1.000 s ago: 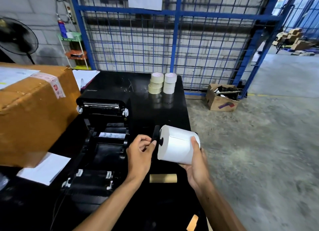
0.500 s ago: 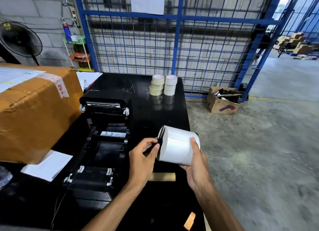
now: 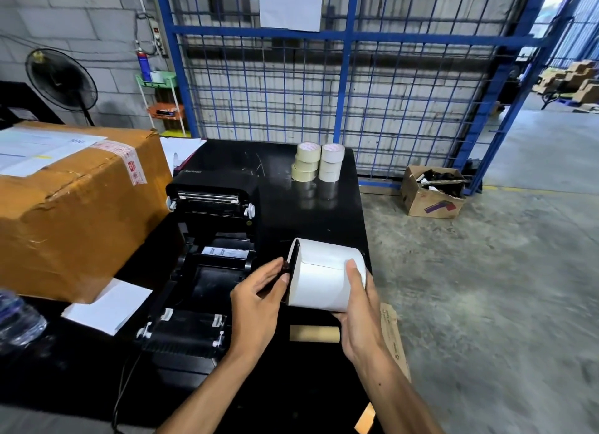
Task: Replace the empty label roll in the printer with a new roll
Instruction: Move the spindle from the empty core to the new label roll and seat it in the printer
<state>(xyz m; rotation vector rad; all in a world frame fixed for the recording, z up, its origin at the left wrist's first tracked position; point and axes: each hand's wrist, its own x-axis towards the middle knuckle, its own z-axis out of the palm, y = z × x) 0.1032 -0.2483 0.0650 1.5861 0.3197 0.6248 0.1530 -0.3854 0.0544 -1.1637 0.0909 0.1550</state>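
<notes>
A full white label roll (image 3: 319,271) is held above the black table, right of the open black label printer (image 3: 207,258). My right hand (image 3: 359,307) grips the roll from the right and underneath. My left hand (image 3: 259,299) pinches the black spindle end and its black flange (image 3: 290,266), which sits flush against the roll's left face. The printer lid is up and its roll bay looks empty. A bare brown cardboard core (image 3: 314,333) lies on the table below the roll.
A large cardboard box (image 3: 71,206) stands left of the printer, with white paper (image 3: 107,305) at its foot. Two stacks of tape rolls (image 3: 317,166) sit at the table's far edge. A blue wire fence stands behind. The table's right edge drops to concrete floor.
The black flange has slid along the spindle from a gap to flush against the roll's left face. Both hands stayed on the roll; the view tilted up slightly.
</notes>
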